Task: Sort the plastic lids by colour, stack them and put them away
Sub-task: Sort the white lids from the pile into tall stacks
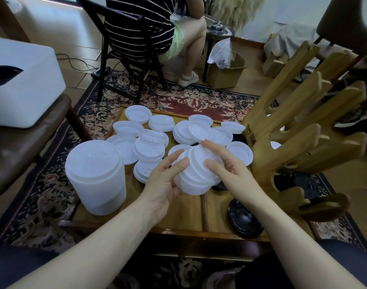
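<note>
Short tilted stack of white round plastic lids [196, 173] held above low wooden table [184, 211], near its centre. Left hand [164, 184] cups stack from below-left, fingers curled round edge. Right hand [230, 163] grips top and right side, thumb on rim. Loose white lids [149, 130] scattered over far half of table. Tall white lid stack [96, 176] at table's left edge. Black round lid [244, 217] at near-right edge. Wooden rack [293, 132] at table's right side.

White lids [199, 174] are gleaming, black lids [244, 221] are showing dark, and the rug [178, 99] is flaunting red-and-black florals.
</note>
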A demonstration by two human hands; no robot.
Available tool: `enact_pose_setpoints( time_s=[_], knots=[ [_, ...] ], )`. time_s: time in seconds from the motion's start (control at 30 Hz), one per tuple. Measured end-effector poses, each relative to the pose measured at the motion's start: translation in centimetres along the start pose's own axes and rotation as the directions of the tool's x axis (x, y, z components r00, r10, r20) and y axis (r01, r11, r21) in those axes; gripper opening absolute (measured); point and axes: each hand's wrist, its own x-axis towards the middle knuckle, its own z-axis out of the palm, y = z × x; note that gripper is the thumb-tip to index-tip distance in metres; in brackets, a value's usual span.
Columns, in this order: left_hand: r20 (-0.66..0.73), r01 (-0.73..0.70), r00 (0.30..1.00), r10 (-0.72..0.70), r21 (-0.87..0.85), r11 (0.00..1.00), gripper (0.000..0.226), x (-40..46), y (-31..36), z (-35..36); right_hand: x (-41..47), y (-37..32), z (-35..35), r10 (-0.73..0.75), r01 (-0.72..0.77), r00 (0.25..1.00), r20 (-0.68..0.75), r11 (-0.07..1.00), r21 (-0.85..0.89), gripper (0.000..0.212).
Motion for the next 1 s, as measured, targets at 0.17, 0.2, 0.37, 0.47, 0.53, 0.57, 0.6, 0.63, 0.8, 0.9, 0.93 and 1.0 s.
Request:
enact_pose_setpoints(
  time_s=[0.17, 0.2, 0.37, 0.47, 0.53, 0.57, 0.6, 0.63, 0.8, 0.9, 0.93, 1.0],
  knots=[
    [-0.014, 0.011, 1.0, -0.012, -0.023, 1.0, 0.06, 0.0, 0.0, -0.1, -0.3, -0.4, -2.0, 0.079, -0.046, 0.969, 0.233, 0.988, -0.145, 0.078],
    [-0.015, 0.011, 1.0, -0.012, -0.022, 1.0, 0.06, 0.1, 0.0, -0.1, -0.4, -0.4, -2.2, 0.086, -0.052, 0.971, 0.224, 0.986, -0.157, 0.08],
    [-0.005, -0.018, 1.0, 0.018, 0.005, 1.0, 0.062, 0.0, 0.0, 0.0, -0.4, -1.0, -2.2, 0.075, -0.05, 0.99, 0.117, 0.978, -0.202, 0.074],
    [-0.003, -0.041, 0.999, 0.041, 0.023, 0.999, 0.063, -0.1, 0.1, 0.2, -0.3, -0.9, -1.6, 0.087, -0.085, 0.996, 0.005, 0.981, -0.174, 0.071],
    [0.011, -0.03, 0.999, 0.03, 0.008, 1.0, 0.055, -0.2, 0.0, 0.3, -0.2, -0.6, -0.8, 0.067, -0.067, 0.998, -0.007, 0.983, -0.173, 0.076],
    [0.016, -0.023, 1.0, 0.023, 0.004, 1.0, 0.05, -0.3, 0.0, 0.3, -0.2, -0.4, -0.4, 0.055, -0.056, 0.998, -0.008, 0.983, -0.178, 0.077],
    [0.015, -0.019, 1.0, 0.019, 0.005, 1.0, 0.044, -0.3, -0.1, 0.3, -0.2, -0.2, 0.0, 0.046, -0.046, 0.999, -0.008, 0.981, -0.189, 0.078],
    [0.01, -0.018, 1.0, 0.018, 0.009, 1.0, 0.04, -0.3, -0.1, 0.3, -0.2, -0.1, 0.3, 0.038, -0.039, 0.999, -0.009, 0.978, -0.206, 0.079],
    [-0.017, -0.04, 0.999, 0.04, 0.031, 0.999, 0.031, -0.2, -0.4, 0.2, -0.2, 0.1, 0.7, 0.018, -0.029, 0.999, -0.048, 0.972, -0.233, 0.079],
    [-0.023, -0.059, 0.998, 0.06, 0.031, 0.998, 0.031, -0.3, -0.6, 0.3, -0.2, 0.4, 0.8, 0.032, -0.053, 0.995, -0.091, 0.969, -0.24, 0.076],
    [-0.021, -0.067, 0.997, 0.068, 0.037, 0.997, 0.03, -0.3, -0.6, 0.3, -0.2, 0.5, 0.8, 0.036, -0.06, 0.994, -0.102, 0.968, -0.244, 0.075],
    [-0.024, -0.078, 0.997, 0.08, 0.059, 0.995, 0.03, -0.4, -0.8, 0.3, -0.2, 0.5, 0.9, 0.036, -0.067, 0.992, -0.123, 0.962, -0.265, 0.074]
  ],
)
